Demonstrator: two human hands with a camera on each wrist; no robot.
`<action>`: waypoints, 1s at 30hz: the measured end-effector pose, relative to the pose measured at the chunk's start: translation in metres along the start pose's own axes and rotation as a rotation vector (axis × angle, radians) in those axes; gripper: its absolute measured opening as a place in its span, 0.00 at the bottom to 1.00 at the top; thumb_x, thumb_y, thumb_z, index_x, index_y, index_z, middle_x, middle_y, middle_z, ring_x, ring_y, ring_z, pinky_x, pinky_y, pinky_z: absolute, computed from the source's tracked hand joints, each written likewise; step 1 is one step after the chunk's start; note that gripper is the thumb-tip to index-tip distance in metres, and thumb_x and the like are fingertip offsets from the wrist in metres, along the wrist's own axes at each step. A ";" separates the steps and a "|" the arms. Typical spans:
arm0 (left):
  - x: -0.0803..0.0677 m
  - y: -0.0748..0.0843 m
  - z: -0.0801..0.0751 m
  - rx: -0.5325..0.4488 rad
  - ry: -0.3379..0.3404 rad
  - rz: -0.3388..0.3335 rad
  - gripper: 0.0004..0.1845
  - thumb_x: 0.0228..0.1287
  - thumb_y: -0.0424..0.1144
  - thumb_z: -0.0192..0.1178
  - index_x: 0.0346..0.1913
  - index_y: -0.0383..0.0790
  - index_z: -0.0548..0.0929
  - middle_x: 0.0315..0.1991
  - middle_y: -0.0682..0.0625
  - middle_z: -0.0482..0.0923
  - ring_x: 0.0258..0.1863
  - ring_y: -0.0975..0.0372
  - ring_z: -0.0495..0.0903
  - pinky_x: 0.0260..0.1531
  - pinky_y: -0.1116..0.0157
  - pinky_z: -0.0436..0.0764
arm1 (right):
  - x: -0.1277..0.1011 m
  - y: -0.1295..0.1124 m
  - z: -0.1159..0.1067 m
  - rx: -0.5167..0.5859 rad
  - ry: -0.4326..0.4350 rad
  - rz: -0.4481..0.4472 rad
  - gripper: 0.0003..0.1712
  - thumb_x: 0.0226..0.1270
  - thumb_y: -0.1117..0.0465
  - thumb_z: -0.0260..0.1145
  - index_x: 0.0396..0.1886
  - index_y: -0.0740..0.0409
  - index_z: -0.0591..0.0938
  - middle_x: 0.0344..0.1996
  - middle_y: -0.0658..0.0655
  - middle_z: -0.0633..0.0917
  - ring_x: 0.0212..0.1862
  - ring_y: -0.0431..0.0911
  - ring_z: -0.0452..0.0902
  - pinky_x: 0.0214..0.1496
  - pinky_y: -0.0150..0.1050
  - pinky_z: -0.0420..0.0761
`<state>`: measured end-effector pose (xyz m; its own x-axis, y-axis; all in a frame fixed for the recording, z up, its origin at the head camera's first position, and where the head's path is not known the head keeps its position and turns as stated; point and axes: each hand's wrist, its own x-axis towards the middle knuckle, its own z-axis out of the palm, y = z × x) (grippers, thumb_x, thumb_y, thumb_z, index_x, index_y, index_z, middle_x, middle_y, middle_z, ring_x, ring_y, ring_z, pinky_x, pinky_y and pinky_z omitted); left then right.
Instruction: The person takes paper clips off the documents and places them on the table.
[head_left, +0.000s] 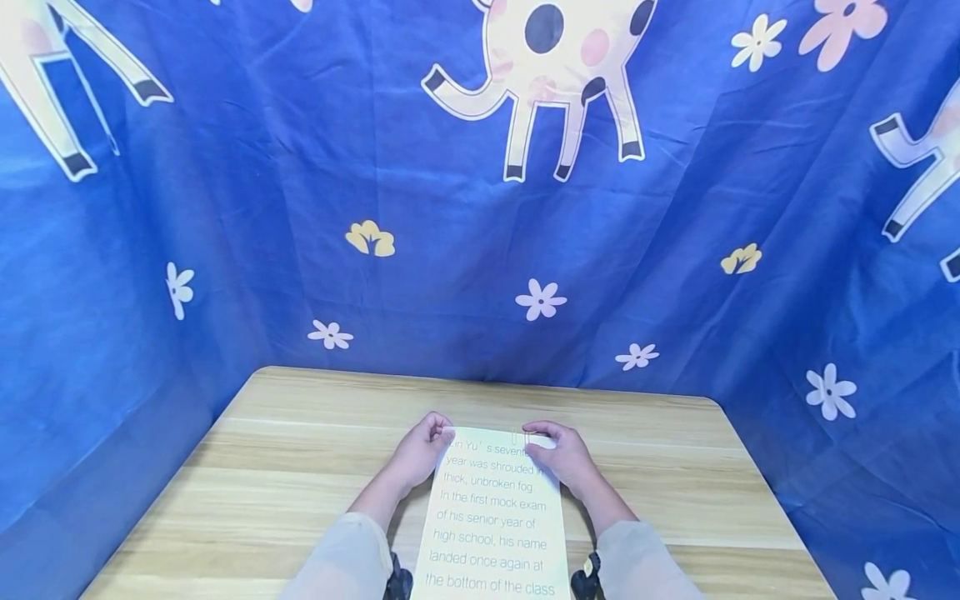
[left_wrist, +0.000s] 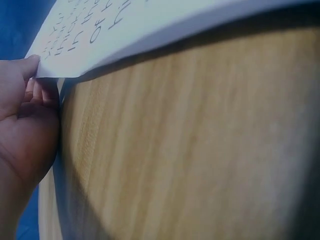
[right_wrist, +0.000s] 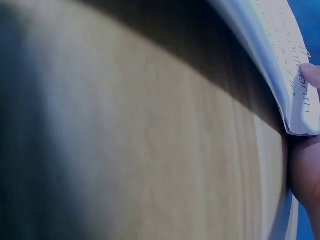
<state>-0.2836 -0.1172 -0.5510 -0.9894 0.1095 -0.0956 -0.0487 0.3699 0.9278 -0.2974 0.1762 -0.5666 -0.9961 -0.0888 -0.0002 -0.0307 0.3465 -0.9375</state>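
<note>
pale printed paper pinched at its far corners by both hands on a wooden table.

left hand [head_left: 420,454] curls its fingers [left_wrist: 31,75] round the far left corner of the paper [head_left: 495,521], thumb on top and fingers beneath, as the left wrist view shows; right hand [head_left: 564,457] grips the far right corner the same way, a fingertip [right_wrist: 311,75] lying on the printed side. a small paper clip [head_left: 516,437] sits on the sheet's far edge between the two hands. the sheet runs lengthwise from the hands back toward the person, its edges lifted a little off the wooden table [head_left: 285,467], with a shadow beneath. light sleeves [head_left: 348,558] cover both forearms. behind and around the table hangs a blue cloth [head_left: 300,208] printed with flowers and spotted cartoon animals.
</note>
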 end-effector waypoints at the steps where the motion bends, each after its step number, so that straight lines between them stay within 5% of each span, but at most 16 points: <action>1: 0.000 0.000 0.000 -0.001 0.001 0.002 0.04 0.84 0.40 0.57 0.53 0.45 0.79 0.40 0.53 0.77 0.42 0.59 0.77 0.49 0.63 0.76 | 0.000 0.000 0.000 -0.004 0.004 -0.005 0.19 0.66 0.65 0.78 0.56 0.49 0.91 0.59 0.54 0.91 0.67 0.54 0.82 0.76 0.52 0.76; 5: -0.001 0.001 0.000 -0.006 0.006 0.010 0.04 0.84 0.39 0.57 0.53 0.44 0.79 0.41 0.52 0.78 0.42 0.60 0.78 0.49 0.63 0.77 | 0.000 0.000 0.001 -0.009 0.019 -0.012 0.19 0.67 0.64 0.77 0.57 0.49 0.91 0.60 0.55 0.90 0.72 0.57 0.79 0.81 0.60 0.70; 12: -0.001 0.001 0.001 -0.008 0.011 0.013 0.04 0.84 0.40 0.57 0.52 0.44 0.79 0.40 0.52 0.78 0.40 0.60 0.78 0.49 0.63 0.76 | -0.001 -0.001 0.002 -0.021 0.048 0.004 0.19 0.68 0.63 0.77 0.58 0.49 0.91 0.61 0.55 0.90 0.67 0.53 0.82 0.75 0.53 0.76; 19: -0.002 0.001 0.002 -0.011 0.022 0.027 0.04 0.84 0.40 0.57 0.52 0.44 0.79 0.39 0.52 0.78 0.39 0.60 0.78 0.47 0.65 0.77 | -0.001 -0.001 0.002 0.040 0.065 0.033 0.20 0.67 0.64 0.78 0.58 0.51 0.90 0.57 0.55 0.91 0.63 0.52 0.83 0.77 0.56 0.73; 30: -0.004 0.002 0.002 -0.011 0.035 0.021 0.05 0.83 0.40 0.58 0.51 0.44 0.80 0.39 0.53 0.78 0.38 0.61 0.78 0.44 0.67 0.78 | 0.001 -0.002 -0.001 0.151 0.070 0.052 0.21 0.66 0.67 0.77 0.59 0.58 0.90 0.45 0.56 0.90 0.49 0.41 0.83 0.57 0.25 0.77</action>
<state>-0.2796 -0.1152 -0.5495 -0.9944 0.0844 -0.0636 -0.0293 0.3579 0.9333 -0.2983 0.1766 -0.5638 -0.9995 -0.0072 -0.0307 0.0286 0.2045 -0.9784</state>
